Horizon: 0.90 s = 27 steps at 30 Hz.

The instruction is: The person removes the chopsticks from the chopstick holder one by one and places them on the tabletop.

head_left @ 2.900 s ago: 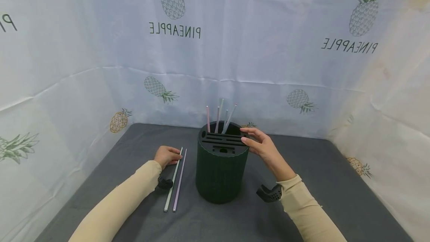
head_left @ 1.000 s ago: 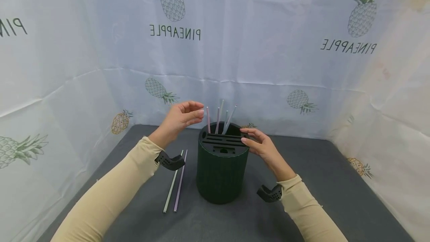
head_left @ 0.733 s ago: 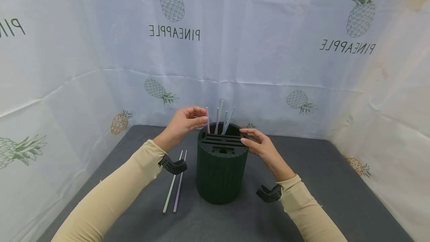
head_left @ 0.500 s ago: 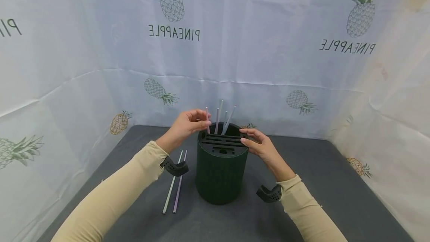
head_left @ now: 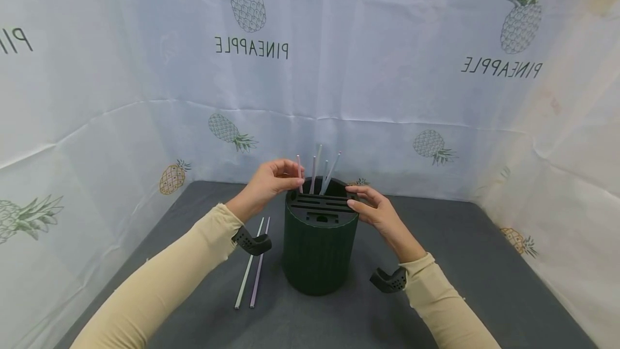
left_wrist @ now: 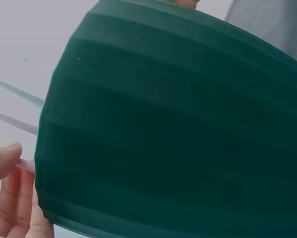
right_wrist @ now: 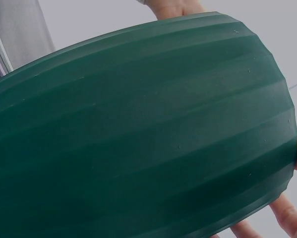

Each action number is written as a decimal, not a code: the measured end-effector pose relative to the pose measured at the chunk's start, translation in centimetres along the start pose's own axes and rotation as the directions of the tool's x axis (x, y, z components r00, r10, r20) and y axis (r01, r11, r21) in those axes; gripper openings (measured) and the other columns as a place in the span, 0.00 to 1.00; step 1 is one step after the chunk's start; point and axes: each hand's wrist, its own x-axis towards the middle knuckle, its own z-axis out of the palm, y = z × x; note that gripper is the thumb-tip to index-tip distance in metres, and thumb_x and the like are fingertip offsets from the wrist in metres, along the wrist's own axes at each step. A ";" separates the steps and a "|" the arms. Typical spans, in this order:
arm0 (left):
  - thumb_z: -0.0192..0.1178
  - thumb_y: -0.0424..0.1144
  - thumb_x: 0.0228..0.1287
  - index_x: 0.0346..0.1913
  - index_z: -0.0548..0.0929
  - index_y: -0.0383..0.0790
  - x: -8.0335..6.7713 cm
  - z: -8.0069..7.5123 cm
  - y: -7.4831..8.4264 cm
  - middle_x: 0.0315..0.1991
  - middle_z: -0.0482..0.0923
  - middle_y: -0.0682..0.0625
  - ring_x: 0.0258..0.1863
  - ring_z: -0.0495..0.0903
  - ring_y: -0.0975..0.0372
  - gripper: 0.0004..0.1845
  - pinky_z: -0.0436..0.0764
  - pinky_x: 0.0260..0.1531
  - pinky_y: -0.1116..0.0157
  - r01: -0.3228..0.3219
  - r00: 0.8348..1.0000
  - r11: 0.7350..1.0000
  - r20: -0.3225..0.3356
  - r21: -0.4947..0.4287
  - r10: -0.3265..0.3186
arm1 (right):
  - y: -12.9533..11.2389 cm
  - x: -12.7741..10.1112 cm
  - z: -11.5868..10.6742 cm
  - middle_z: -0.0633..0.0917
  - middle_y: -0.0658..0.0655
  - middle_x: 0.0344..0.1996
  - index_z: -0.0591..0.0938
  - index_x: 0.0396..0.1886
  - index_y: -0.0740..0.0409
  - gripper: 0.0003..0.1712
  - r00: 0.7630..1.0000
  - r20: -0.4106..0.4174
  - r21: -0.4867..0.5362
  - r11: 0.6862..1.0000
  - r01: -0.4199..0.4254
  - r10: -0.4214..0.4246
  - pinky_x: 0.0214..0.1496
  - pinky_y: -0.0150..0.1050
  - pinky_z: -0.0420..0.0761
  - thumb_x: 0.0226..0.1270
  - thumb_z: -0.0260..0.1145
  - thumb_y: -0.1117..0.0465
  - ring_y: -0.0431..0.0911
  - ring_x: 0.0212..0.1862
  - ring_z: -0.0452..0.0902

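A dark green ribbed knife holder (head_left: 317, 255) stands upright on the table, black slots across its top. Several pastel chopsticks lean in its rear opening, among them a light blue one (head_left: 331, 171). My left hand (head_left: 268, 182) is at the left of the rim, pinching a pink chopstick (head_left: 299, 163) between thumb and fingers; in the left wrist view, the thumb (left_wrist: 7, 156) lies against it close to the rim. My right hand (head_left: 380, 213) grips the holder's right rim. In the right wrist view its fingers (right_wrist: 289, 215) show at the holder's edge, partly hidden behind it.
Left of the holder, a pale green chopstick (head_left: 244, 284) and a purple chopstick (head_left: 256, 284) lie side by side on the dark grey tabletop (head_left: 194, 306). A white curtain (head_left: 368, 69) with pineapple prints closes off the back and sides.
My left hand has risen from the chopsticks on the table, moved right to the holder's rim, and taken hold of the pink chopstick. My right hand has stayed on the rim.
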 end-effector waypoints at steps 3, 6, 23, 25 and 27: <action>0.65 0.28 0.61 0.39 0.79 0.40 -0.1 0.1 0.2 0.47 0.80 0.51 0.44 0.80 0.62 0.07 0.81 0.45 0.66 -0.015 1.000 1.000 -0.006 0.007 0.016 | 0.0 -0.1 0.1 0.57 0.56 0.74 0.69 0.68 0.55 0.29 1.000 -0.002 -0.004 1.000 -0.010 0.010 0.69 0.62 0.63 0.72 0.61 0.52 0.55 0.76 0.50; 0.64 0.28 0.61 0.40 0.79 0.40 -0.1 0.0 0.9 0.46 0.79 0.52 0.43 0.80 0.62 0.07 0.82 0.46 0.65 -0.072 0.997 0.997 -0.015 -0.006 0.072 | 0.0 -0.1 0.2 0.57 0.55 0.75 0.69 0.68 0.55 0.28 1.000 -0.002 0.000 1.000 -0.017 0.017 0.70 0.62 0.63 0.72 0.61 0.52 0.54 0.76 0.49; 0.69 0.22 0.52 0.44 0.85 0.36 -0.4 -3.7 11.7 0.33 0.82 0.47 0.32 0.84 0.60 0.15 0.86 0.39 0.66 -0.603 0.764 0.749 -0.469 -0.275 0.442 | 0.1 0.1 0.1 0.59 0.55 0.73 0.70 0.68 0.53 0.29 1.000 -0.001 0.009 1.000 0.007 -0.007 0.68 0.61 0.66 0.71 0.61 0.51 0.54 0.74 0.53; 0.71 0.23 0.49 0.45 0.85 0.34 -0.9 -4.7 12.4 0.33 0.82 0.46 0.31 0.84 0.59 0.17 0.86 0.37 0.67 -0.610 0.753 0.726 -0.517 -0.318 0.407 | 0.0 0.1 0.1 0.59 0.55 0.73 0.70 0.68 0.53 0.29 1.000 -0.004 0.011 1.000 0.003 -0.003 0.68 0.61 0.66 0.71 0.62 0.51 0.54 0.74 0.53; 0.71 0.23 0.47 0.46 0.86 0.34 -1.4 -5.8 12.4 0.33 0.82 0.46 0.30 0.85 0.59 0.19 0.86 0.36 0.67 -0.595 0.756 0.727 -0.546 -0.342 0.361 | 0.0 0.1 0.1 0.59 0.56 0.73 0.70 0.68 0.53 0.29 1.000 -0.002 0.005 1.000 0.001 -0.001 0.69 0.61 0.65 0.71 0.62 0.51 0.54 0.74 0.52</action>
